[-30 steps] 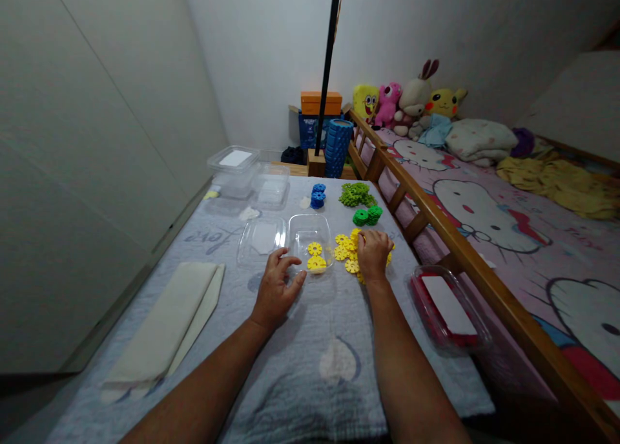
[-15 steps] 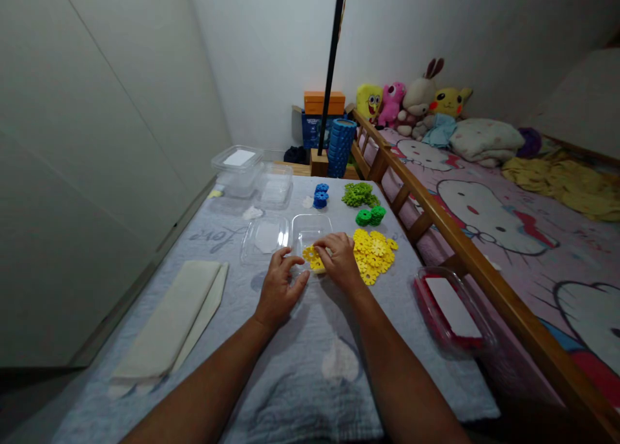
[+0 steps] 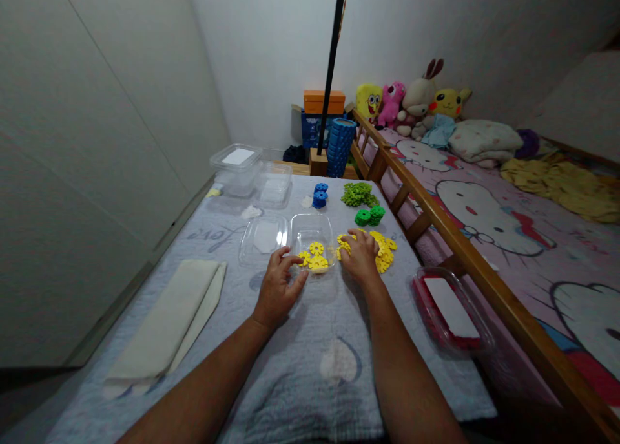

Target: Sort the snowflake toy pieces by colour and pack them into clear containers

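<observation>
A clear plastic container (image 3: 333, 227) stands in the middle of the cloth-covered table, with several yellow snowflake-shaped discs (image 3: 316, 249) lying in its near part. At the container's near left corner is my left hand (image 3: 278, 289), thumb and fingers apart; whether it touches the wall I cannot tell. My right hand (image 3: 361, 258) rests over the left part of the yellow disc pile (image 3: 385, 253), fingers spread and reaching down onto the discs. Those fingers hide some of the pile. Left of the container lies a clear lid (image 3: 249, 243).
Blue discs (image 3: 320, 198), light green pieces (image 3: 357, 194) and green discs (image 3: 371, 216) sit farther back. Clear containers (image 3: 237, 166) stand back left. Folded cloth (image 3: 169, 321) lies left, a lidded red-filled box (image 3: 450, 308) right. A wooden bed rail (image 3: 436, 237) borders the right side.
My right hand has moved right, from inside the container to the yellow pile. The yellow discs in the container are now uncovered. My left hand has stayed nearly in place.
</observation>
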The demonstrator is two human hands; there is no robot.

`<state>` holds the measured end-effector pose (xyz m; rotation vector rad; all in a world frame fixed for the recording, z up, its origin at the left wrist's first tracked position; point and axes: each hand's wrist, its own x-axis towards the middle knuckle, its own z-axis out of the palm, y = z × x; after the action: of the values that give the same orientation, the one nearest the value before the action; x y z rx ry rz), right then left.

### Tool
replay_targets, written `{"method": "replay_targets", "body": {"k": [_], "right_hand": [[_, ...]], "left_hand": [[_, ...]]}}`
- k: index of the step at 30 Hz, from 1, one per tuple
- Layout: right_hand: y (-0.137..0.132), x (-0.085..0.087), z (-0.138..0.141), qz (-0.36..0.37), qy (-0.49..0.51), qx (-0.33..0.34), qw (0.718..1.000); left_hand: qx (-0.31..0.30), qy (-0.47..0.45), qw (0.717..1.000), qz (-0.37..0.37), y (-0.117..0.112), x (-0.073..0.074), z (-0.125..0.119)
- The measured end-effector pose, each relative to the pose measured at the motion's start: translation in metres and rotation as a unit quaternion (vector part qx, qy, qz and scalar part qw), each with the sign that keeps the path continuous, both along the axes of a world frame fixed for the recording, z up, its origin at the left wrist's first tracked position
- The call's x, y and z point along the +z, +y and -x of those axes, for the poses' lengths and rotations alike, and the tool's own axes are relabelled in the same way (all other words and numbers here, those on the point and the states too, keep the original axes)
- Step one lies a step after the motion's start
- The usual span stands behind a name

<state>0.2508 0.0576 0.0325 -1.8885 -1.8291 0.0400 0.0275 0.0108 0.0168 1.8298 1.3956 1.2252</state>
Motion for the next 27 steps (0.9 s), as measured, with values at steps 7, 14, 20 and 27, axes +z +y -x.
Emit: {"method": "replay_targets", "body": {"k": [7,14,20,27], "right_hand": [[-0.007,-0.006,0.005,0.042,-0.058,0.028,0.997],[-0.004,0.001,0.000,0.037,0.022,0.027,0.999],[-0.001,0.010,-0.006,-0.082,0.252,0.034,0.964],[-0.011,0.020,0.026,-0.130,0.364,0.065,0.920]], "left_hand": [[0.002,0.001,1.000,-0.003,0.000,0.001,0.000],[0.003,0.005,1.000,-0.002,-0.001,0.002,0.001],[0.002,0.003,1.000,-0.001,-0.001,0.002,0.000],[-0.004,0.001,1.000,0.004,0.000,0.001,0.001]]}}
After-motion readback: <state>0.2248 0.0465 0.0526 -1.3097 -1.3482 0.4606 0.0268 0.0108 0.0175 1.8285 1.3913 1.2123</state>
